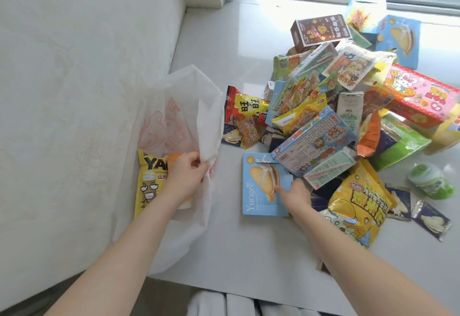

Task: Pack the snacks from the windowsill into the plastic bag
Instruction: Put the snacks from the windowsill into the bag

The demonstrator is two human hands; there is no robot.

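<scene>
While against right hand [296, 195], blue box [258, 191]

One plastic bag [189, 106], one yellow packet [149, 181], two hands, left hand [189, 173] and right hand [296, 193], one brown box [321, 30], one pink box [420, 94], one green tub [430, 181], and a snack heap [323, 126] too jumbled to tally!
</scene>
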